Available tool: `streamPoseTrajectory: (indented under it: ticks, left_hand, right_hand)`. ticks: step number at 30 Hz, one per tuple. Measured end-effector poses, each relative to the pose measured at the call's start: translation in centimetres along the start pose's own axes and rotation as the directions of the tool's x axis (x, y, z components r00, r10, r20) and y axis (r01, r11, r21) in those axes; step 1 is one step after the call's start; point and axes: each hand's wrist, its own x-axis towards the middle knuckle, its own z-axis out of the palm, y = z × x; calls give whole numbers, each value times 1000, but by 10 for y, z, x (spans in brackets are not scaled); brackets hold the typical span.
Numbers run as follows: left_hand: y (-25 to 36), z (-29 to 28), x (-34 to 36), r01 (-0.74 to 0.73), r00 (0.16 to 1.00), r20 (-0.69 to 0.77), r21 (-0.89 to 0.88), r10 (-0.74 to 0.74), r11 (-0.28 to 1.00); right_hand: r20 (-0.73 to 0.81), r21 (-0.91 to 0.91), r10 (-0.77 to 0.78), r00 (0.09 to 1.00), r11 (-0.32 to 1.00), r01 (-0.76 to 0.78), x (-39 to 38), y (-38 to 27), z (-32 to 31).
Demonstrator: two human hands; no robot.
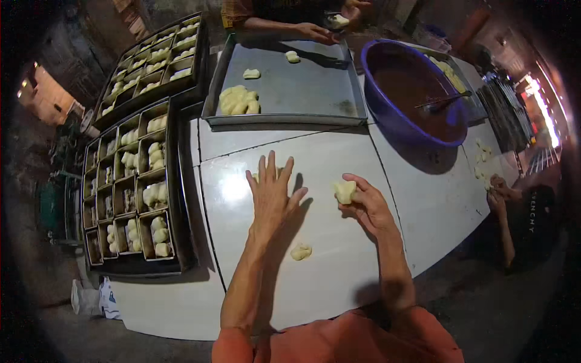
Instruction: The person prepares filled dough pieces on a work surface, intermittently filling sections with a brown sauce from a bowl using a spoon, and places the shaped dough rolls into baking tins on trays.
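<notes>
My left hand (271, 192) reaches over the white tabletop with its fingers spread. A bit of pale dough shows between those fingers, mostly hidden beneath the hand; whether the palm presses on it I cannot tell. In my right hand (370, 209) a lump of pale yellow dough (345, 192) is gripped between thumb and fingers, off to the right. Nearer to me, a small flattened dough piece (301, 251) lies on the white table (327, 290) between my forearms.
Beyond my hands stands a shallow metal tray (302, 91) holding a large dough mass (239, 101) and small pieces. At right is a purple basin (375, 97) of brown filling. Dough-filled baking tins (130, 187) line the left. Other people's hands work across (315, 31) and at right (499, 190).
</notes>
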Motion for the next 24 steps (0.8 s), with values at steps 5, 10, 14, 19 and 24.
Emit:
streamPoseTrajectory:
  ticks: [5,10,14,19,24]
  left_hand:
    - [84,-8,-2,414,884,462,-706,-69,574]
    - [101,14,-11,502,861,498,-806,-99,314]
    - [140,38,-1,25,999,-15,-680,-48,733]
    - [190,65,17,-252,968,-224,-831,116,496]
    - [224,83,32,-73,988,-95,-981,-119,179]
  right_hand:
    - [47,-107,-63,997,992,68,-14,5,-17]
    - [-63,-375,-262,963,901,220,-28,-4,-31]
    - [-76,-255,-288,955,931,260,-40,-20,-44]
    - [-19,316,-275,961,910,267,-54,-49,-32]
    - [44,309,-317,947,906,289,-35,-86,-59]
